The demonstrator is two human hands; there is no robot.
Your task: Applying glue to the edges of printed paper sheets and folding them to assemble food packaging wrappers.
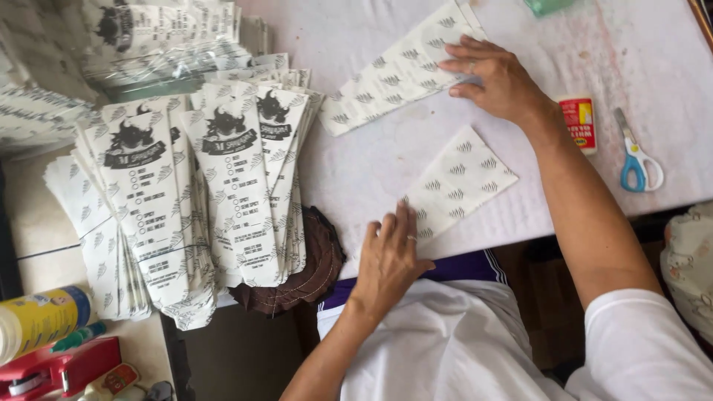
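Left hand (388,256) lies flat, fingers spread, pressing the near patterned paper sheet (457,182) on the white table (371,160). Farther out, right hand (496,78) rests open on the long paper strip (401,70). Scissors (635,156) lie right; stacked printed bags (200,193) sit left.

Patterned paper sheet (457,182), white with grey motifs: flat, skewed, under my left grip's (390,256) fingertips. Longer matching strip (397,74): flat beneath my right grip (497,78).

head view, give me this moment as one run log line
left hand flat on small patterned sheet | right hand flat on long patterned sheet | scissors untouched
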